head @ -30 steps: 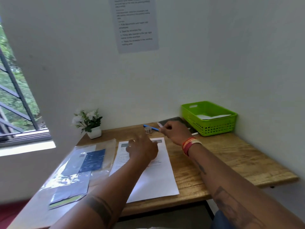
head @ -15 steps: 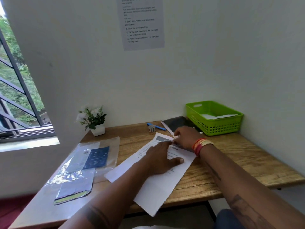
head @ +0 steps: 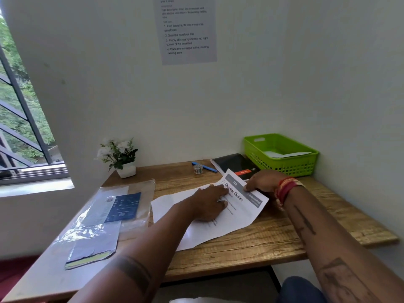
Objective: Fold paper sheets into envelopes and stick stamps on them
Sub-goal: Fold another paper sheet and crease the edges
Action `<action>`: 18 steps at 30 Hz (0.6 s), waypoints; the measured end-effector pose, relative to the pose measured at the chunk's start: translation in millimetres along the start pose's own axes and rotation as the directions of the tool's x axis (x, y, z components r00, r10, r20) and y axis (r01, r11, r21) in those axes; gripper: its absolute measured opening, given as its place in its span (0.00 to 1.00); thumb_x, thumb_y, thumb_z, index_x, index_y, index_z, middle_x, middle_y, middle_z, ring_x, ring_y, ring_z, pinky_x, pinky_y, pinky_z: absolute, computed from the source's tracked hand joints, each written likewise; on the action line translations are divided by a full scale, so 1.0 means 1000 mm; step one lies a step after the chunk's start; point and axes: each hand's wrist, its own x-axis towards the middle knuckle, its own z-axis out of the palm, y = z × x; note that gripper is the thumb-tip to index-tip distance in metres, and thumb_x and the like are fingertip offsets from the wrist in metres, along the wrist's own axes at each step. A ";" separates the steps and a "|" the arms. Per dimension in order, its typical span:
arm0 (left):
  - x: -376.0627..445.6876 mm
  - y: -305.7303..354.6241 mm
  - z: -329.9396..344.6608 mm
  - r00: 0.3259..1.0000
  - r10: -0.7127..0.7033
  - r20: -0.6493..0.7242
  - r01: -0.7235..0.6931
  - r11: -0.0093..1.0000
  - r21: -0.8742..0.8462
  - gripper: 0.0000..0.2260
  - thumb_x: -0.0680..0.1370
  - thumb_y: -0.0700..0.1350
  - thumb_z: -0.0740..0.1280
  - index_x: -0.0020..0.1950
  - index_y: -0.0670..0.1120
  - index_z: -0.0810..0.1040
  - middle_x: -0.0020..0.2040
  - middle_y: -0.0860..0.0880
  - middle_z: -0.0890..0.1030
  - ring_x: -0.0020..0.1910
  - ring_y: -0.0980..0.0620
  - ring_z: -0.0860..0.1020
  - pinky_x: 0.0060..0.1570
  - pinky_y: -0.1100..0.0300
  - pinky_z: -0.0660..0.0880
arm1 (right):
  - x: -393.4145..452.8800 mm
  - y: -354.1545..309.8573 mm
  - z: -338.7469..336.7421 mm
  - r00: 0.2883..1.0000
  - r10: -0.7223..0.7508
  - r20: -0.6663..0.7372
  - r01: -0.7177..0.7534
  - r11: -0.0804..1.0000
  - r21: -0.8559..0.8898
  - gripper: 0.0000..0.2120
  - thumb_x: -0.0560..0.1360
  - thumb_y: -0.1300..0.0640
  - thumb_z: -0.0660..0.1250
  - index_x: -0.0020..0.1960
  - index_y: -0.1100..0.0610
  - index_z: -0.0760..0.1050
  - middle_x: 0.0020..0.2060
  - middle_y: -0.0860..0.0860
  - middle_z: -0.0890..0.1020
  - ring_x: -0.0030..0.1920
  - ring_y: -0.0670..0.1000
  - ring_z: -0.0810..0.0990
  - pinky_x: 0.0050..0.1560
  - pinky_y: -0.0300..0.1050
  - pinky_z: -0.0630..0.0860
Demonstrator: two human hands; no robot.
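— so where is the paper sheet [head: 238, 217] right now?
— lying at a slant on the wooden worktop [head: 273, 239], printed side up, its heading "organize clothes" readable. its near corner reaches close to the worktop's front edge; its far corner lies just in front of a black notebook [head: 235, 164].
— and the hands?
— left hand [head: 207, 205] rests flat on the middle of the sheet, fingers extended, pressing it down. right hand [head: 263, 181] is at the sheet's far end, thumb on top of the grey header band, fingers bent behind the paper's edge, pinching it. red and yellow threads circle that wrist.
— anything else on the worktop?
— a green basket [head: 290, 166] in the right back corner with white paper inside, a blue pen [head: 206, 167] beside a small roll of tape [head: 198, 169], a potted white-flowered plant [head: 122, 157] near the wall, and clear plastic sleeves [head: 102, 217] with blue packets on the left. a printed instruction notice [head: 185, 29] hangs on the wall above.
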 end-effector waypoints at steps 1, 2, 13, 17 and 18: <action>0.003 0.001 0.000 1.000 0.015 0.006 -0.015 1.000 0.027 0.24 0.84 0.56 0.57 0.81 0.57 0.58 0.82 0.54 0.55 0.81 0.49 0.52 0.79 0.44 0.48 | 0.001 0.003 -0.003 1.000 0.004 -0.013 -0.003 0.998 0.067 0.11 0.70 0.52 0.76 0.48 0.58 0.86 0.47 0.54 0.87 0.48 0.54 0.84 0.51 0.46 0.79; 0.005 0.003 0.000 1.000 0.026 0.011 -0.027 0.998 0.051 0.24 0.84 0.56 0.56 0.80 0.58 0.58 0.82 0.54 0.54 0.81 0.49 0.51 0.78 0.42 0.48 | 0.001 0.006 -0.007 1.000 0.012 -0.027 -0.009 0.992 0.129 0.10 0.70 0.55 0.76 0.47 0.60 0.86 0.46 0.56 0.87 0.48 0.57 0.85 0.54 0.50 0.80; 0.012 -0.007 0.006 0.999 0.052 -0.014 -0.051 0.997 0.063 0.22 0.85 0.55 0.52 0.81 0.61 0.57 0.82 0.55 0.53 0.82 0.48 0.50 0.78 0.40 0.45 | -0.013 0.001 0.008 0.977 -0.151 -0.151 0.204 0.870 0.449 0.23 0.79 0.39 0.64 0.48 0.58 0.86 0.44 0.55 0.87 0.51 0.59 0.85 0.54 0.53 0.77; 0.006 -0.029 -0.003 0.999 0.043 0.019 -0.045 0.994 0.097 0.21 0.85 0.57 0.51 0.79 0.67 0.56 0.82 0.57 0.51 0.82 0.48 0.48 0.77 0.37 0.42 | -0.007 -0.014 0.017 0.984 -0.131 -0.119 0.171 0.874 0.454 0.26 0.81 0.39 0.61 0.49 0.61 0.85 0.47 0.58 0.86 0.51 0.62 0.83 0.58 0.58 0.77; 0.005 -0.033 -0.005 0.999 0.039 0.023 -0.040 0.996 0.078 0.21 0.85 0.57 0.51 0.79 0.68 0.56 0.82 0.57 0.51 0.82 0.49 0.48 0.77 0.37 0.43 | -0.005 -0.018 0.019 0.987 -0.131 -0.098 0.161 0.875 0.457 0.25 0.81 0.39 0.60 0.50 0.58 0.86 0.47 0.56 0.87 0.50 0.58 0.84 0.57 0.54 0.78</action>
